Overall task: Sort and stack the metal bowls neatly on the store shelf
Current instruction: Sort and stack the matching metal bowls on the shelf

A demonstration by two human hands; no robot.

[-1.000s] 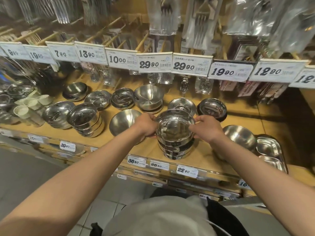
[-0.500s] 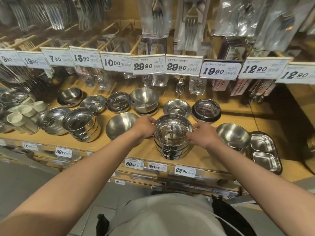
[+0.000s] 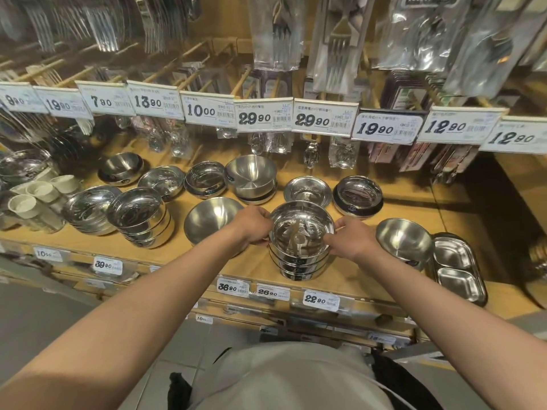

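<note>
A stack of shiny metal bowls stands near the front edge of the wooden shelf. My left hand grips the left rim of the top bowl. My right hand grips its right rim with curled fingers. A single matte bowl sits just left of the stack. Another single bowl sits to its right.
Other bowl stacks and shallow dishes fill the shelf behind and left. A divided metal tray lies at the far right. White cups stand at the left. Price tags and packaged cutlery hang above.
Both hands stay on the top bowl's rim. The stack sits a little lower and tighter than a second ago; the view has tilted slightly.
</note>
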